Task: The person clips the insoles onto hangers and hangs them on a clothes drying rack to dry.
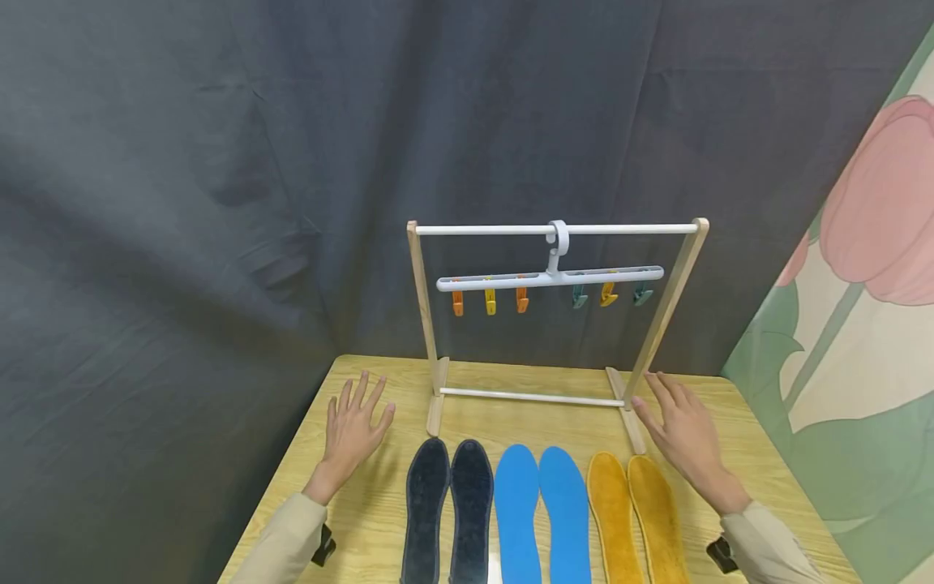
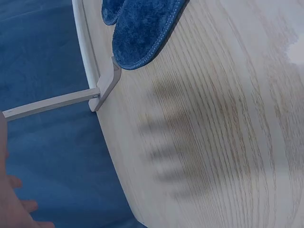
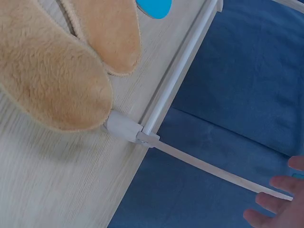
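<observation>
My left hand (image 1: pixel 352 434) is held above the left side of the table, fingers spread and straight, holding nothing. To its right lies a pair of dark fuzzy insoles (image 1: pixel 426 511). Over the right side my right hand (image 1: pixel 684 434) has its fingers extended and holds nothing; in the head view it overlaps the foot of the wooden rack (image 1: pixel 667 308). Nearest to it is a pair of yellow fleecy insoles (image 1: pixel 657 515), also large in the right wrist view. A pair of blue insoles (image 1: pixel 516 511) lies between the other two pairs, all side by side, toes toward the rack.
The rack stands at the table's back, its white top rail (image 1: pixel 481 230) carrying a white clip hanger (image 1: pixel 496 282). Orange, yellow and green clips (image 1: pixel 580 297) hang from the hanger. A dark curtain (image 1: pixel 219 203) is behind the table (image 1: pixel 365 527); a flowered cloth (image 1: pixel 876 324) is at right.
</observation>
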`<move>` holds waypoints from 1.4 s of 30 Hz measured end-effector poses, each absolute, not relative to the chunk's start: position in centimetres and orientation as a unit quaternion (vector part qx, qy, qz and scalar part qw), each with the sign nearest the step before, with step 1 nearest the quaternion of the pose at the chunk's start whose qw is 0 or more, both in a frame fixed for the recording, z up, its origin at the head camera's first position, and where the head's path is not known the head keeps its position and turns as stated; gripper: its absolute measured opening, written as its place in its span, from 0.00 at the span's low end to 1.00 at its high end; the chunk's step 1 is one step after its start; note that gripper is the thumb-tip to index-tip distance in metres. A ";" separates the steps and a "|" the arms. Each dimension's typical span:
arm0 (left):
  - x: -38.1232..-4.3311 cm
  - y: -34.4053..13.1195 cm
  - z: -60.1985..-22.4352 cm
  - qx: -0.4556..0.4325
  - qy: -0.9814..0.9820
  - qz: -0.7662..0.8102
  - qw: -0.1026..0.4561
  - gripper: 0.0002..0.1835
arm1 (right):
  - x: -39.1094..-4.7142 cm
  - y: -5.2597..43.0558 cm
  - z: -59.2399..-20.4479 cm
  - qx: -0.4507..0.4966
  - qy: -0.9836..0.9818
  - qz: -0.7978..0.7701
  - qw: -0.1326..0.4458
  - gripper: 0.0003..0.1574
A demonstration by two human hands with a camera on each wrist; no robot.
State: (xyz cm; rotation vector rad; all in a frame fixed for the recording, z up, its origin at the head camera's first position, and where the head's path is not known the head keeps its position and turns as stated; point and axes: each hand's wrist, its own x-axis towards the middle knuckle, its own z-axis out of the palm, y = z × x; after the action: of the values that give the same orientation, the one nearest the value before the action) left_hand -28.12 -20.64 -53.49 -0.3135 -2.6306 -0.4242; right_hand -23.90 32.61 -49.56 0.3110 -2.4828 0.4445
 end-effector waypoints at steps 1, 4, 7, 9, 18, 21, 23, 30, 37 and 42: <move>-28.1 -20.6 -53.5 -0.115 -0.954 -0.155 0.230 0.32 | -24.0 32.5 -49.6 0.118 -0.933 0.169 0.295 0.34; -27.9 -20.7 -53.8 -0.116 -0.953 -0.157 0.231 0.31 | -24.0 32.1 -49.5 0.121 -0.932 0.173 0.293 0.35; -27.8 -20.7 -54.0 -0.114 -0.956 -0.158 0.220 0.32 | -24.0 31.8 -49.4 0.124 -0.932 0.175 0.294 0.35; -27.8 -20.7 -54.1 -0.114 -0.958 -0.160 0.211 0.32 | -24.0 31.6 -49.4 0.126 -0.931 0.174 0.297 0.34; -27.8 -20.7 -54.5 -0.117 -0.953 -0.166 0.226 0.31 | -24.5 30.9 -49.4 0.138 -0.926 0.176 0.305 0.34; -27.7 -20.8 -54.7 -0.120 -0.950 -0.169 0.232 0.31 | -24.6 30.6 -49.3 0.145 -0.925 0.177 0.304 0.34; -27.6 -20.8 -54.8 -0.122 -0.950 -0.168 0.234 0.32 | -24.7 30.4 -49.4 0.149 -0.925 0.178 0.302 0.34; -27.3 -21.0 -55.0 -0.118 -0.952 -0.164 0.228 0.32 | -24.8 29.7 -49.6 0.147 -0.929 0.187 0.284 0.35; -27.2 -20.9 -55.4 -0.117 -0.953 -0.166 0.224 0.32 | -25.0 28.9 -49.7 0.153 -0.929 0.194 0.277 0.36; -27.0 -20.8 -55.7 -0.114 -0.956 -0.174 0.209 0.32 | -25.2 28.5 -49.9 0.158 -0.927 0.196 0.278 0.37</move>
State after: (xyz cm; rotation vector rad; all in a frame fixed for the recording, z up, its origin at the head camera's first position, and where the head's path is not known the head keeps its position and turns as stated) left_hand -26.99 -20.84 -55.72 -0.3167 -2.6591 -0.4828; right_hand -25.22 28.46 -49.90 0.4238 -2.4872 0.5258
